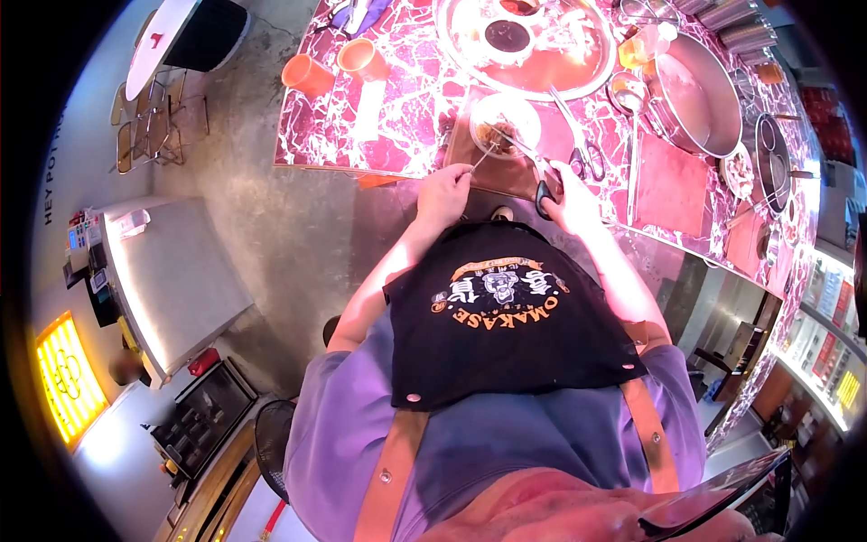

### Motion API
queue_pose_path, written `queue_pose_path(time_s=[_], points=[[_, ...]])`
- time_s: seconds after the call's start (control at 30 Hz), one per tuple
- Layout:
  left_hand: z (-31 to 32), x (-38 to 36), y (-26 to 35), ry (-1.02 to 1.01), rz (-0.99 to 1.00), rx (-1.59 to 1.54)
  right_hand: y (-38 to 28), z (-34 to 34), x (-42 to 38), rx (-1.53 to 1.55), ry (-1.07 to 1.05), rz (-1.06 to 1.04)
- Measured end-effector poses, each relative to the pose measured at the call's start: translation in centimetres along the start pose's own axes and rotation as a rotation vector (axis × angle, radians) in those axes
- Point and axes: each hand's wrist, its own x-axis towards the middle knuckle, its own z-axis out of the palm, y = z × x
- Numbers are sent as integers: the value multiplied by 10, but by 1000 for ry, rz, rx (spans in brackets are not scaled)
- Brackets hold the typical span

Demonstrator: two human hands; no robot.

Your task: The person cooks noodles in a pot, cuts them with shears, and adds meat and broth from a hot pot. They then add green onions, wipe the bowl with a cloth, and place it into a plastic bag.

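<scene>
My left hand (444, 195) is closed in a pinch on a thin stick (483, 160) that slants into a white bowl (533, 112) at the table's near edge. Brownish food (495, 135) lies in the bowl, too small to name. A pair of scissors (544, 197) with black handles is in my right hand (573, 202), its blades pointing into the same bowl. Just right of the bowl, a second pair of scissors (592, 163) rests on the table, blades toward a large round pan (591, 88).
Two orange cups (307, 76) stand at the left on the red marbled table (411, 135). A deep metal pot (736, 122) is at the right, with a long-handled ladle (634, 149) beside it. Small dishes and a wire basket (773, 163) sit farther right.
</scene>
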Motion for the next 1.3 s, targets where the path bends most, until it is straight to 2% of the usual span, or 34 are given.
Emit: queue_pose_path(time_s=[0.03, 0.1, 0.33, 0.5, 0.67, 0.77, 0.83, 0.93, 1.0, 1.13, 1.3], points=[[-1, -1, 6, 12, -16, 31, 2, 6, -1, -4, -2, -1], [-8, -3, 21, 14, -29, 71, 12, 21, 0, -155, 300, -246], [-13, -2, 36, 61, 53, 303, 32, 26, -4, -123, 144, -208], [-7, 3, 33, 14, 99, 381, 41, 30, -9, 121, 9, -106], [-6, 3, 38, 23, 195, 463, 50, 33, -18, 218, 59, -144], [-6, 0, 38, 45, 260, 520, 35, 21, -14, 220, -8, -50], [-7, -3, 41, 55, 334, 487, 29, 22, -6, 178, 24, -44], [-8, -4, 50, 36, 315, 553, 29, 26, 3, 126, 57, -60], [-7, 1, 42, 84, 349, 574, 37, 34, 6, 211, -26, -41], [-10, 0, 42, 124, 374, 626, 57, 52, 6, 292, -10, -99], [-15, 4, 34, 118, 389, 603, 50, 25, -7, 227, 33, -120]])
